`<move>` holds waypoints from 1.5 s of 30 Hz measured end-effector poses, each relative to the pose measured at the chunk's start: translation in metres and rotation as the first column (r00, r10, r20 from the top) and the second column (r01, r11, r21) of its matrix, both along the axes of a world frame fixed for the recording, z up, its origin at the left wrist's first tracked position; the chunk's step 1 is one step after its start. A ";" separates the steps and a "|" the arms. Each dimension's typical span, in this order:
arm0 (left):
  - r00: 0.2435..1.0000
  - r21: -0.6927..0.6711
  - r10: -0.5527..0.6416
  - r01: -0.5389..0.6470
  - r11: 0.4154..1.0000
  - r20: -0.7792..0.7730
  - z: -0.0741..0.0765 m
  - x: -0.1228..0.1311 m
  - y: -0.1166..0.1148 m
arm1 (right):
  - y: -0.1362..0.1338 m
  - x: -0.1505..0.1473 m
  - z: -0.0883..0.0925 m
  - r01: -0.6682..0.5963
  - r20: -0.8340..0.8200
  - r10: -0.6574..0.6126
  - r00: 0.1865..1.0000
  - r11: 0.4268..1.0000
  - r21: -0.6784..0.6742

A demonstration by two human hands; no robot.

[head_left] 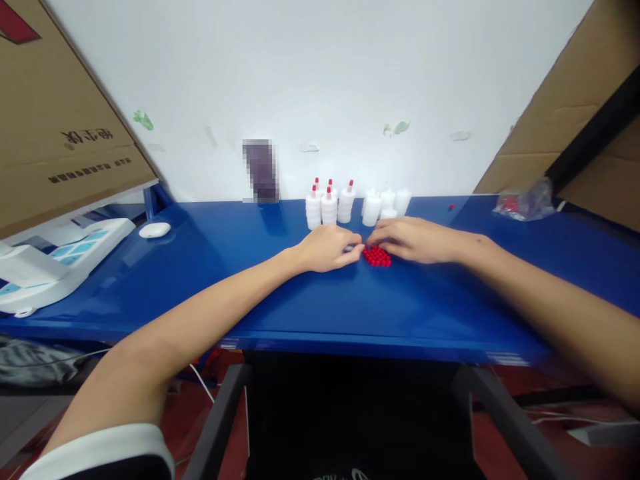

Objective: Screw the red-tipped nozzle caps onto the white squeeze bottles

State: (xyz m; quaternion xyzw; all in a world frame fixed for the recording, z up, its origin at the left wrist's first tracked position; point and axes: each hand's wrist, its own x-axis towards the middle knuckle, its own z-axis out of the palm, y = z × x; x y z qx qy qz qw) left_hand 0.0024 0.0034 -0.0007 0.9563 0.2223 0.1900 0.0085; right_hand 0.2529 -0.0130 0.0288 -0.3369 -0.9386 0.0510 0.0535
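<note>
At the upper left of the frame stands a big brown box; under it, at the left edge, a white machine with pale blue parts sits on the blue table; next to it lies a small white case; left of the middle, a dark blocky shape stands up by the wall.

Near the middle, 5 bottles with red tips stand close together; just below them is the left hand, with its thumb and pointing finger close to each other; a pale bit shows between them, but I cannot tell what it is or if it is held tight.

The red caps lie in a small pile at the middle of the frame, between the 2 hands; the right hand bends its fingers over the pile's edge; I cannot tell if it grips a cap.

Behind that hand stand at least 4 white bottles with no red to be seen; so it looks like 5 are done, and these and the pile are left.

Farther right lie 1 red bit and a clear bag with red inside; brown cardboard fills the upper right.
</note>
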 end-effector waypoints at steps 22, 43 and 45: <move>1.000 0.005 0.013 -0.013 1.000 -0.019 0.001 0.000 0.000 | 0.003 0.000 0.001 0.248 -0.123 -0.255 0.959 0.966 -0.073; 1.000 -0.003 0.014 -0.014 1.000 -0.008 0.000 0.000 0.001 | -0.001 -0.007 -0.003 0.069 -0.186 -0.069 0.980 0.998 -0.008; 1.000 -0.008 0.013 -0.013 1.000 -0.008 0.001 0.000 0.000 | -0.002 -0.009 -0.004 0.051 -0.201 -0.053 0.978 0.999 -0.015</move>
